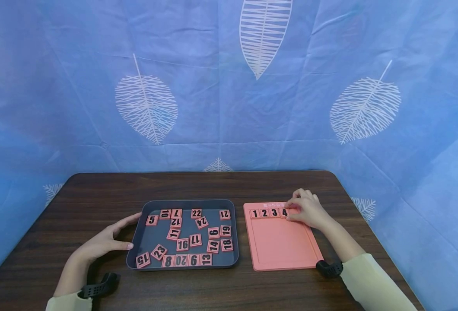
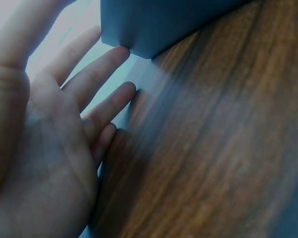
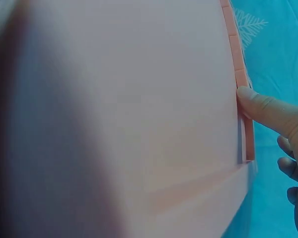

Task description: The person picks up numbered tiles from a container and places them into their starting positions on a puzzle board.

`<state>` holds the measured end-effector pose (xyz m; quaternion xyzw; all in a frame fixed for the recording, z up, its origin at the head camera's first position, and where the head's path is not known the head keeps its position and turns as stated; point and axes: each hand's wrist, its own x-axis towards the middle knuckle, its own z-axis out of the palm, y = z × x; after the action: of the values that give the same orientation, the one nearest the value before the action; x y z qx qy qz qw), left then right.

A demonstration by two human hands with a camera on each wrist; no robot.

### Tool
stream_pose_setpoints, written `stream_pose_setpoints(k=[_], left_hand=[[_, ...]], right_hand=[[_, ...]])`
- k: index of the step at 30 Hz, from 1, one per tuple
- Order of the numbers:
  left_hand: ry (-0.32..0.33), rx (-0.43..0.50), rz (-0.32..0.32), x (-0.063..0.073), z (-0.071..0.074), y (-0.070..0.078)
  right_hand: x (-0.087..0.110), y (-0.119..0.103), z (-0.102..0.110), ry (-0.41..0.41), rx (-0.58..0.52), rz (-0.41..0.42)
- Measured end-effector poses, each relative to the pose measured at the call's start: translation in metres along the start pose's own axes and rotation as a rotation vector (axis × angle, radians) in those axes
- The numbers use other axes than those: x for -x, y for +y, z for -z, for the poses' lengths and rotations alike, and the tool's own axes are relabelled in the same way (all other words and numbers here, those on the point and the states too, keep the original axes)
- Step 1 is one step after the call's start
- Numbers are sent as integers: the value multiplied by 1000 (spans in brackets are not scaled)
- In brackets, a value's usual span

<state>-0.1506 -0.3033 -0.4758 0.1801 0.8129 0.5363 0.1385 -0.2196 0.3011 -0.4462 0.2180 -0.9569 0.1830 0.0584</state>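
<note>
On the left of the table lies a dark grey tray (image 1: 151,237) with several pink number tiles scattered in it, such as the 16 tile (image 1: 182,244). My left hand (image 1: 98,244) rests at its left side, thumb and forefinger extended along the rim. To the right is a pink board (image 1: 283,246); tiles 1, 2 and 3 (image 1: 274,212) stand in a row along its top edge. At the end of that row my right hand (image 1: 308,210) pinches the 4 tile (image 1: 284,212), partly covering it. The right wrist view shows the thumb (image 3: 268,106) pressed against the row's end.
Dark wooden table (image 1: 198,289) beneath everything. A blue curtain (image 1: 213,108) with white leaf prints hangs behind it. Black bands (image 1: 98,287) circle both wrists. A strip of table separates tray and board.
</note>
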Motion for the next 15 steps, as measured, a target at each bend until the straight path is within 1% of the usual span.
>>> stream_pose_setpoints(k=[9, 15], left_hand=[[-8, 0, -9, 1, 1, 2], [-11, 10, -18, 1, 1, 3]], right_hand=[[0, -2, -2, 3, 13, -6], [0, -5, -3, 4, 31, -27]])
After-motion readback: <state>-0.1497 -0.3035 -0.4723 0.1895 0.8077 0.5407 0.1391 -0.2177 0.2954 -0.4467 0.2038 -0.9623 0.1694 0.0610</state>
